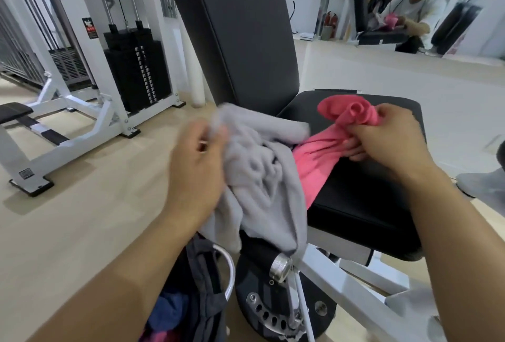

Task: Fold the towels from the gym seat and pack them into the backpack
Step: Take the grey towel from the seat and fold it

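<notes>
A crumpled grey towel [262,172] hangs over the near left edge of the black gym seat [363,205]. My left hand [196,169] grips its upper left part. A pink towel [314,161] lies bunched on the seat, partly under the grey one. My right hand [393,136] pinches the pink towel's raised end. Below my left forearm stands a dark backpack [202,292], open at the top, with blue and pink cloth showing inside.
The seat's tall black backrest [240,30] rises behind the towels. A white weight-stack machine [131,68] and a bench stand at left on the wooden floor. The seat's pivot disc [273,300] and white frame lie below. A mirror is at the back right.
</notes>
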Demonstrator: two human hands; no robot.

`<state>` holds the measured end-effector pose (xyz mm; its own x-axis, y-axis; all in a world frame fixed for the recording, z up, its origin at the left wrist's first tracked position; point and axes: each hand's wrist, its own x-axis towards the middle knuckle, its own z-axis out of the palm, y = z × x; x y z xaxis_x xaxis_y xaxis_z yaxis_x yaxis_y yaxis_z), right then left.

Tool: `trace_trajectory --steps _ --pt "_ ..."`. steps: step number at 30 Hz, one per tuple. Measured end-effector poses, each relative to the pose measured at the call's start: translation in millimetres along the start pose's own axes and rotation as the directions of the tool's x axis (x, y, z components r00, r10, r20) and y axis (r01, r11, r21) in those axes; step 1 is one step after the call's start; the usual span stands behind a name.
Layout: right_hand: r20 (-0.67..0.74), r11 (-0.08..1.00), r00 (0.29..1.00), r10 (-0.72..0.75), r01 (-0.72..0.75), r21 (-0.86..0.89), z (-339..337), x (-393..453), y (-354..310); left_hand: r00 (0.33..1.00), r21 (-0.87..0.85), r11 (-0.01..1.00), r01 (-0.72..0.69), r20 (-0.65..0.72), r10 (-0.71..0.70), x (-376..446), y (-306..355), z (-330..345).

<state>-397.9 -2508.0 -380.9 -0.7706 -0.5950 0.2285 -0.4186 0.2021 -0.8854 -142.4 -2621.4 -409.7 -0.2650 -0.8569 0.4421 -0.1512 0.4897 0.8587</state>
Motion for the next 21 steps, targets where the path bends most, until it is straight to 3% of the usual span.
trace_trajectory --steps 1,3,5,8,11,14,16,18,21 --pt "-0.032 0.994 0.999 0.037 -0.034 0.101 -3.7 3.3 2.0 0.982 -0.116 0.992 0.050 -0.176 -0.070 2.8 2.2 -4.3" --pt "-0.075 0.970 0.995 0.067 -0.048 0.237 -6.9 10.2 5.4 0.938 -0.268 0.960 0.087 -0.302 -0.170 12.5 2.8 -13.5" --pt "-0.136 0.986 0.989 0.049 -0.026 0.166 -7.0 15.4 7.5 0.955 -0.216 0.969 0.119 -0.243 -0.171 16.2 1.0 -17.2" --pt "-0.138 0.993 0.990 0.001 -0.016 -0.113 -7.2 16.8 8.0 0.964 -0.201 0.959 0.201 -0.133 -0.230 13.7 -6.5 -15.7" --pt "0.043 0.862 0.999 -0.029 0.047 -0.505 -6.2 12.9 4.1 0.960 -0.227 0.940 0.256 -0.051 -0.274 13.1 -10.9 -14.7" --pt "0.328 0.772 0.941 0.084 0.146 -0.619 0.0 1.3 -6.6 0.950 -0.283 0.912 0.296 -0.011 -0.312 14.1 -10.3 -16.9" --pt "0.449 0.731 0.888 0.098 0.242 -0.638 3.2 -8.1 -12.9 0.959 -0.176 0.943 0.282 0.034 -0.280 12.5 -7.1 -18.2" --pt "0.536 0.697 0.829 0.158 0.291 -0.655 6.2 -17.3 -19.3 0.956 0.041 0.969 0.245 0.154 -0.249 7.5 -2.5 -18.0" --pt "0.573 0.657 0.793 0.205 0.323 -0.681 13.8 -21.8 -21.8 0.882 0.299 0.946 0.126 0.402 -0.245 -2.1 -6.9 -13.9"
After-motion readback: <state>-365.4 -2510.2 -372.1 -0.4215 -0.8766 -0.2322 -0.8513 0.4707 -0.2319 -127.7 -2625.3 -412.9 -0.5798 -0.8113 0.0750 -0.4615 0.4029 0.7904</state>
